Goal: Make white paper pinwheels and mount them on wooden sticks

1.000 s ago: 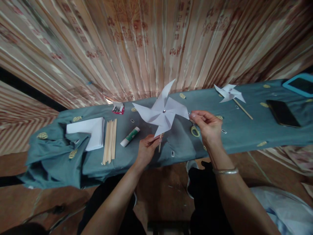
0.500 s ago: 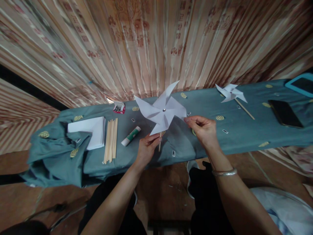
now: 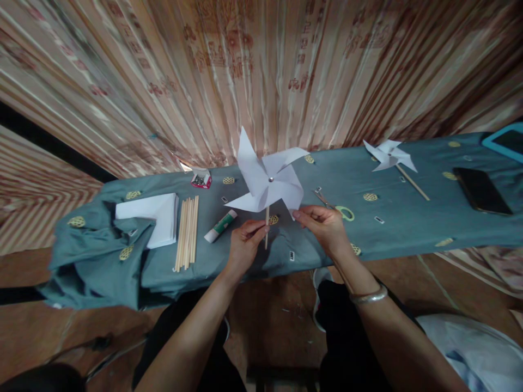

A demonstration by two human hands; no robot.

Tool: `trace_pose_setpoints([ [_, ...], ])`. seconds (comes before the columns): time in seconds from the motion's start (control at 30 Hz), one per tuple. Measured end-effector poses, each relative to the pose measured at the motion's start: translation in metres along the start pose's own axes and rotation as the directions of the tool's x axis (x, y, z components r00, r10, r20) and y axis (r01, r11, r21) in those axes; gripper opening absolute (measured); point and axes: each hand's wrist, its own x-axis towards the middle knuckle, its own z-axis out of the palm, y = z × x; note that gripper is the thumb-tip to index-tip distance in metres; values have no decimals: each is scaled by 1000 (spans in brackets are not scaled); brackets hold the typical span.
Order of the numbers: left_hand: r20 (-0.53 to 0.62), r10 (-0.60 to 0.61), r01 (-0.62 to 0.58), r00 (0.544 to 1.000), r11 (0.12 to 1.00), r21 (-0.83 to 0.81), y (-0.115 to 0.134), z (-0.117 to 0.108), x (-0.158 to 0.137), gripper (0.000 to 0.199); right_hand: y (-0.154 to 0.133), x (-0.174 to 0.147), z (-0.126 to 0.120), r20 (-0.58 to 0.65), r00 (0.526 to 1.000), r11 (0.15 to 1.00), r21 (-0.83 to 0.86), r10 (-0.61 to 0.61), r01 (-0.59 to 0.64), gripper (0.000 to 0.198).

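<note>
A white paper pinwheel (image 3: 261,185) with a shiny pin at its centre is held up over the table in front of me. Its wooden stick (image 3: 267,234) is pinched between the thumb and fingers of my left hand (image 3: 245,245). My right hand (image 3: 324,226), with a silver bangle on the wrist, has its thumb and fingertips closed on the tip of the lower right blade. Just beyond my right hand lie scissors (image 3: 346,213) with green handles, partly covered by the hand. A green and white glue stick (image 3: 220,226) rests left of the pinwheel.
On the cloth-covered table (image 3: 327,250) lie several wooden sticks (image 3: 187,234), a stack of white paper (image 3: 165,218) and a small box of pins (image 3: 201,178). To the right are another pinwheel (image 3: 390,155), a black phone (image 3: 482,189) and a blue-framed device (image 3: 504,142). A curtain hangs behind.
The pinwheel's blades have turned clockwise on the pin. My right hand has moved down and left with the blade tip, uncovering the scissors. My left hand stays on the stick.
</note>
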Motion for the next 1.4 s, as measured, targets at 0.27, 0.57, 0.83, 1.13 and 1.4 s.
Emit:
trace_pose_setpoints([
  [0.27,6,4,-4,1000,1000,-8,2,1,0,16,2,-9,13,127,992,1000,-23,11,-9,40],
  [0.57,43,19,-20,999,1000,11,4,1,-1,16,3,-17,24,221,975,1000,-10,19,-17,31],
  [0.83,74,33,-35,997,999,24,4,-1,-1,18,-1,-22,31,302,953,1000,16,-12,7,26],
  [1.13,49,-7,6,999,1000,20,3,2,-4,19,2,10,-12,-184,964,980,-96,-191,175,25],
  [1.4,101,-47,45,994,999,21,4,7,-9,19,17,31,-36,-131,909,868,-379,-395,322,35],
])
